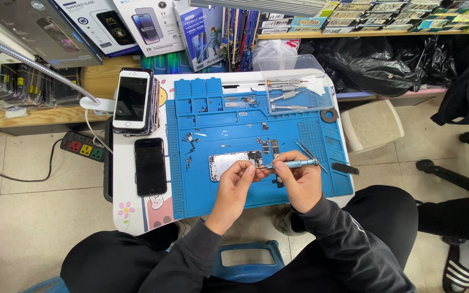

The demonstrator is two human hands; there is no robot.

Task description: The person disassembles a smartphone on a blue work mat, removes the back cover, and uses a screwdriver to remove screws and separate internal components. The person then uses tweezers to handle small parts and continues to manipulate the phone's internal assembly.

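Observation:
An opened phone housing (229, 163), silver inside, lies on a blue repair mat (213, 190). My left hand (238, 182) rests over its lower right part, fingertips pinched at the edge of the housing. My right hand (298, 182) grips a slim blue screwdriver (294, 163) held level, its tip pointing left toward my left fingertips. Small screws and dark parts (191, 141) are scattered on the mat around the housing. Tweezers (306, 149) lie just beyond my right hand.
A black phone (150, 166) lies left of the mat, with a stack of phones (132, 101) topped by a white one behind it. A clear tray with screwdrivers (294, 92) sits at the back right. A power strip (82, 146) is on the floor at left, and a beige stool (373, 126) stands at right.

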